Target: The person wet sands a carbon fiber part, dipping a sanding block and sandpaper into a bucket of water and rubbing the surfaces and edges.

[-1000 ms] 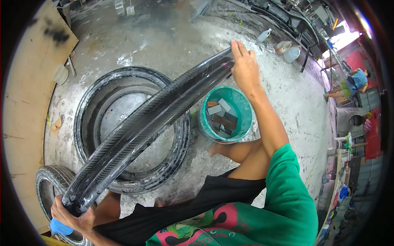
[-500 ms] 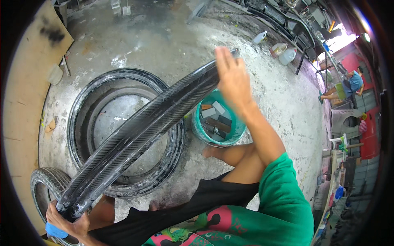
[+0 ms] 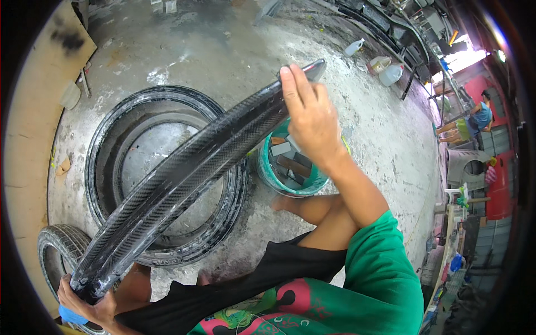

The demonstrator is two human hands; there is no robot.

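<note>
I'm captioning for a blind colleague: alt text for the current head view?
A person's left hand grips the near end of a long, glossy, dark patterned panel; the right hand is near the far end. On the floor: large tire, green bucket of blocks.

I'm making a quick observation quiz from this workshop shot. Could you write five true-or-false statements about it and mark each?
1. The left hand holds the lower end of the long carbon-fibre-weave panel. True.
2. The green bucket contains rectangular blocks. True.
3. The right hand is down inside the green bucket. False: it is on the panel, near the upper end.
4. The large tire stands upright. False: it lies flat on the floor.
5. Plastic jugs are on the floor toward the upper right. True.
</note>
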